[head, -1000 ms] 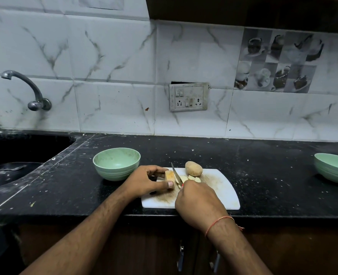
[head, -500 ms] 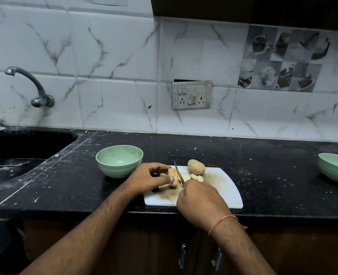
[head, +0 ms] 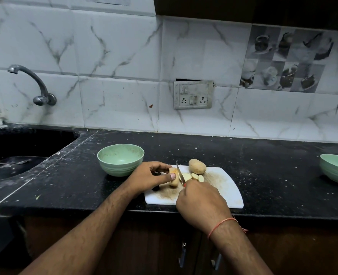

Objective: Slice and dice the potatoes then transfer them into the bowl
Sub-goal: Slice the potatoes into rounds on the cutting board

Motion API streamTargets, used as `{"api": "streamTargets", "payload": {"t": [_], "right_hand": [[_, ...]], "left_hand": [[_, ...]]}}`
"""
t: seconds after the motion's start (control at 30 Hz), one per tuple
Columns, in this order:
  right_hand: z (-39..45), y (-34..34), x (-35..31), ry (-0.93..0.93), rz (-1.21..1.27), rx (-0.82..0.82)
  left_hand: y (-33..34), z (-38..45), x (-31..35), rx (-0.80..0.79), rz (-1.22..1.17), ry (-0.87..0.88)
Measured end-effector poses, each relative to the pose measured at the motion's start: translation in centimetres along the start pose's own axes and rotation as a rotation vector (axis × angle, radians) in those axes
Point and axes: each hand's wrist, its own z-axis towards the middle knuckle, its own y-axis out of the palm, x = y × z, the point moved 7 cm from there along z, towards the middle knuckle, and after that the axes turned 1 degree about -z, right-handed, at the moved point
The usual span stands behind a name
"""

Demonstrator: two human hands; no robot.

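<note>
Two hands worked over a white cutting board [head: 223, 187] set at the front edge of a black countertop [head: 263, 165]. The left hand [head: 150, 177] pinched a cut potato piece [head: 173, 176] between thumb and fingers, holding it on the board. The right hand [head: 200, 201] was clenched round the handle of a knife [head: 180, 172], whose blade stood just beside the held piece on its right. Several slices [head: 194, 177] lay on the board right of the blade, near a whole potato [head: 197, 166] at the far edge. One green bowl [head: 120, 158] stood just left of the board; a second green bowl [head: 336, 168] sat well apart at the right.
</note>
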Motion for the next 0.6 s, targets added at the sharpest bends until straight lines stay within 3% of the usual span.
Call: {"api": "streamTargets", "payload": {"t": [0.6], "right_hand": [[0.11,0.65,-0.27,0.045,-0.039,0.034]], "left_hand": [[0.08,0.29,-0.01,0.022,-0.018,-0.001]]}}
